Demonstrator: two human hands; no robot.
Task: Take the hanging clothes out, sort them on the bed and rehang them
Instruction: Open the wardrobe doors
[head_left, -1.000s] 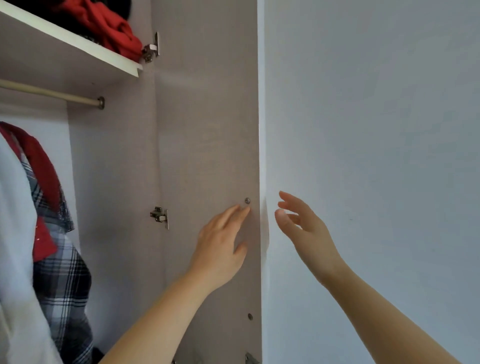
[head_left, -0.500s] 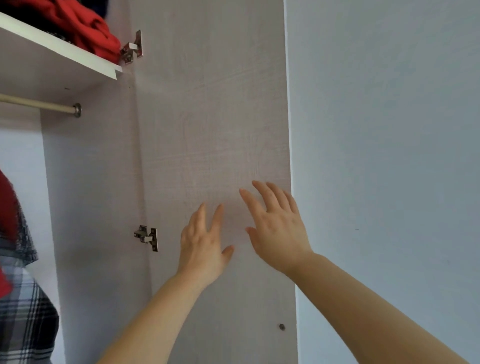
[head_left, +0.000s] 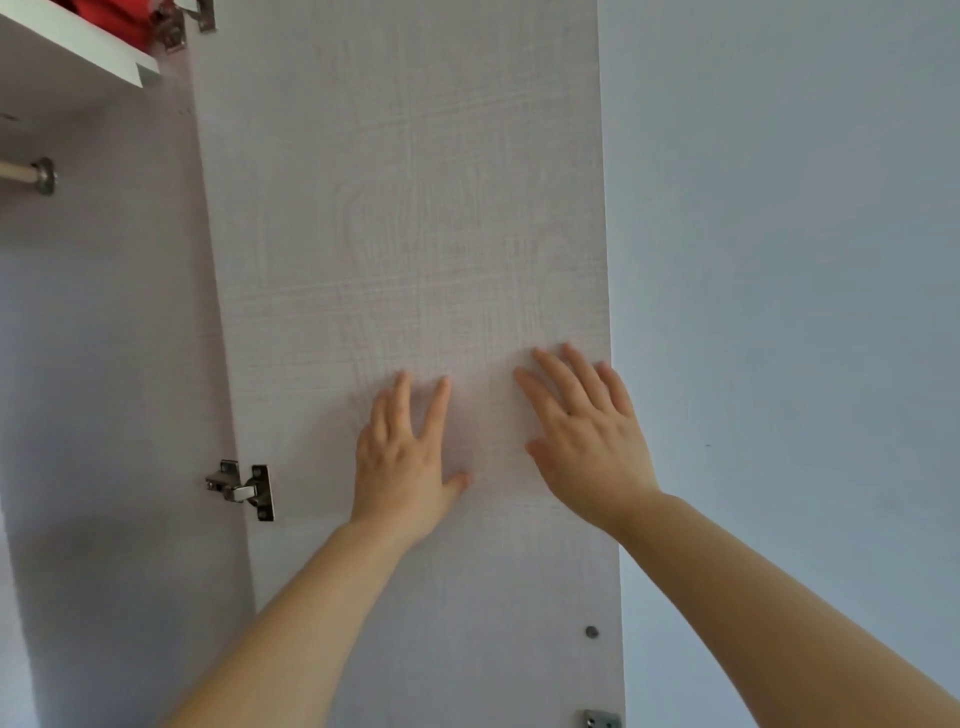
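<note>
The open wardrobe door (head_left: 405, 208), pale wood-grain on its inner face, fills the middle of the view. My left hand (head_left: 402, 462) lies flat on it with fingers spread. My right hand (head_left: 582, 441) presses flat on the door near its free right edge. At far left the end of the hanging rail (head_left: 31, 174) meets the wardrobe's side panel. No hanging clothes are in view; a bit of red cloth (head_left: 117, 18) lies on the white top shelf (head_left: 78, 49).
A metal hinge (head_left: 241, 488) joins the door to the side panel (head_left: 114, 364), with another hinge (head_left: 187, 21) at the top. A blue-grey wall (head_left: 779, 260) stands right of the door. A small metal plate (head_left: 601, 719) sits at the door's lower right.
The door has swung wider toward the wall under both flat hands, my right hand moving from the edge onto its inner face. The view shifted right, and the checked and red hanging clothes left the frame.
</note>
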